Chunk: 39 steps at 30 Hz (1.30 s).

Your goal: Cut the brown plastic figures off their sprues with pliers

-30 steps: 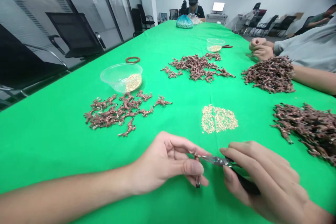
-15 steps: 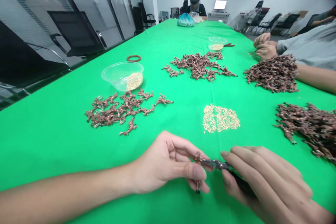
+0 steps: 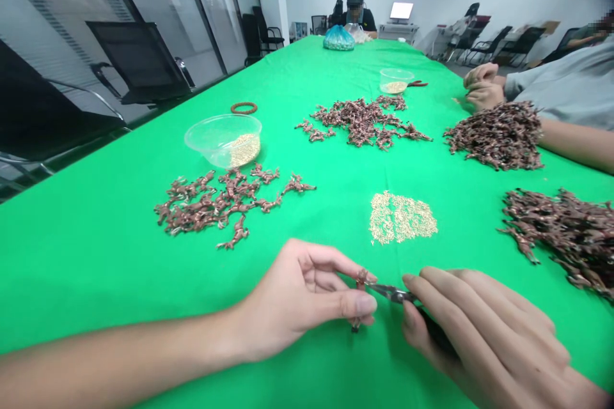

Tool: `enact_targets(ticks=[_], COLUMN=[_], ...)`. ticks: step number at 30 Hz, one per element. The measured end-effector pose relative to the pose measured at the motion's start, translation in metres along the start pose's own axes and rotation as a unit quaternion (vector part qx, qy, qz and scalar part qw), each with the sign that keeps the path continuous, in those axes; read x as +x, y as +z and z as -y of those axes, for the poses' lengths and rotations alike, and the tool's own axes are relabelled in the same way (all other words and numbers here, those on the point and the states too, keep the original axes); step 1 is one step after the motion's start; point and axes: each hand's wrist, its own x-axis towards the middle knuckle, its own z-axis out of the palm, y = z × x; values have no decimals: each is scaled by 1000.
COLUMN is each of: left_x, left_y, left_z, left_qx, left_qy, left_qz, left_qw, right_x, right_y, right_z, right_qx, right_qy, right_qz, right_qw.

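Between the thumb and fingers of my left hand (image 3: 307,297) is a small brown animal figurine (image 3: 361,280), partly hidden by the thumb. My right hand (image 3: 484,326) is closed around dark-handled pliers (image 3: 396,294), whose narrow metal jaws reach the figurine's upper end. Whether the jaws grip a small part there I cannot tell. Beyond my hands, small gold-coloured pieces (image 3: 405,217) lie spread on the green cloth. A loose group of similar brown figurines (image 3: 206,204) lies to the left.
A clear plastic bowl (image 3: 201,134) with gold pieces stands left, near a brown ring (image 3: 244,108). More figurine piles (image 3: 359,121) lie mid-table and on the right (image 3: 566,230). Another person's hands (image 3: 483,86) rest at the right edge. A blue bag (image 3: 338,38) sits far back.
My left hand has shifted slightly left and tilted the figurine, its lower end moving up and left. The plier jaws now slant more towards its upper end.
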Motion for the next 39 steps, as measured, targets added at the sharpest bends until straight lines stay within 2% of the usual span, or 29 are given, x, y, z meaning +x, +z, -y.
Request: enact_targets(ticks=[2,6,13,17,20,23,25,26,27,28,30,32,34,36,39], left_x=[0,-1,-1,0,-1,-2,-3,-3,-3,-3,-2,-1,1,2,2], left_y=[0,1,0,-1,-2,-2,-2,-1,-1,-1,-2,-3,-4,-5,-6], left_z=[0,5,13,11,11,12,12,12,12,11,10,9,9,8,6], left_qx=[-2,-23,18,44,40,49,57,59,59,56,39,14,-9,-22,-46], left_qy=[1,11,58,71,68,77,84,84,83,79,61,44,36,32,24], left_qz=[-13,-41,-64,-66,-57,-52,-51,-50,-49,-49,-49,-44,-33,-12,25], left_qw=[1000,999,996,994,995,994,994,993,994,994,996,998,999,999,998], right_x=[-1,-5,-12,-9,-7,-4,-2,-2,-1,-1,-2,-5,-8,-10,-9], right_y=[0,3,9,12,11,10,9,9,10,10,11,12,13,11,7], right_z=[0,1,7,13,16,16,14,13,12,10,7,4,1,-1,-2], right_qx=[-68,-79,24,132,215,278,311,321,322,312,265,196,126,60,-8], right_qy=[-93,-87,11,131,262,393,438,443,441,429,370,263,135,30,-50], right_qz=[6,11,48,64,143,242,285,296,298,290,224,118,39,17,15], right_qw=[993,993,998,980,930,842,794,783,783,797,862,937,982,998,999])
